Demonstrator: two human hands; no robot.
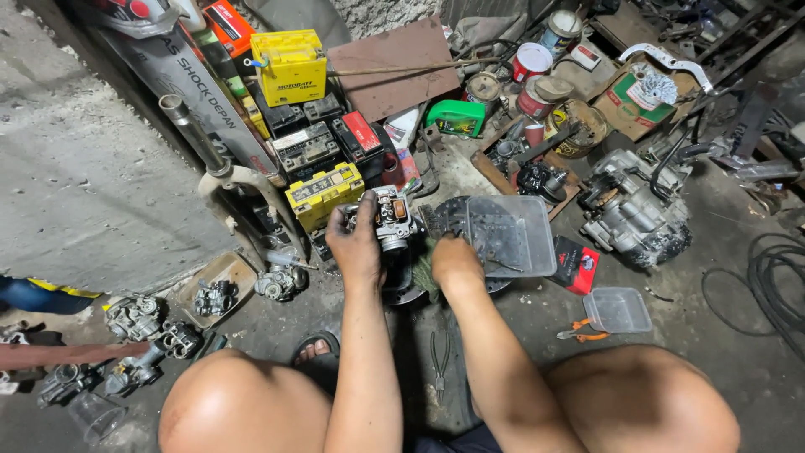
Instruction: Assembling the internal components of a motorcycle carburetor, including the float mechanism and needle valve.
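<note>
Down on the workshop floor, the left hand (356, 239) is wrapped around a grimy carburettor (391, 220), thumb and fingers clamped on its body, holding it up just above the ground between the knees and the stack of batteries (323, 195). The right hand (455, 262) sits just beside it, fingers curled in and pressed against the lower side of the carburettor, with a scrap of green cloth (425, 270) showing under the knuckles; whether it grips that cloth or only rests on it, I cannot tell. Right behind the right hand lies a clear plastic tub (511, 235), dirty inside, tilted over a dark round part. A pair of pliers (439, 356) lies on the floor between the forearms, and a smaller clear tub (618, 309) sits off to the right, near an engine block (633, 214).
</note>
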